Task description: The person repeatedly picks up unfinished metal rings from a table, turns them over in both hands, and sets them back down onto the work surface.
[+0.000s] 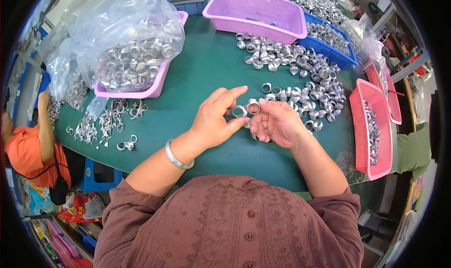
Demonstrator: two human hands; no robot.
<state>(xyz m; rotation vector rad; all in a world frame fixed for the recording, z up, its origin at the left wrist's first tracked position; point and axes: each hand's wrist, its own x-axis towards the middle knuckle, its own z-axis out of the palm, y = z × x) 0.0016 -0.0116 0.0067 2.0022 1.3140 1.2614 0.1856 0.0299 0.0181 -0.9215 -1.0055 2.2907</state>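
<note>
Over the green table my left hand [212,120], a pale bangle at its wrist, is closed with a silver-coloured metal ring [239,111] between thumb and fingers. Right beside it, my right hand [280,124] pinches a second metal ring [253,107] by thumb and forefinger. The other fingers of the right hand curl inward, and a bit of another ring shows under them. A loose pile of similar rings [300,96] lies just beyond and to the right of my right hand.
A purple basket [159,82] with bagged rings stands at the left, near small metal pieces [87,129]. Farther off are another purple basket [256,7] and a blue tray [345,61] of rings. A pink basket [361,132] stands right. A person in orange [35,150] sits left.
</note>
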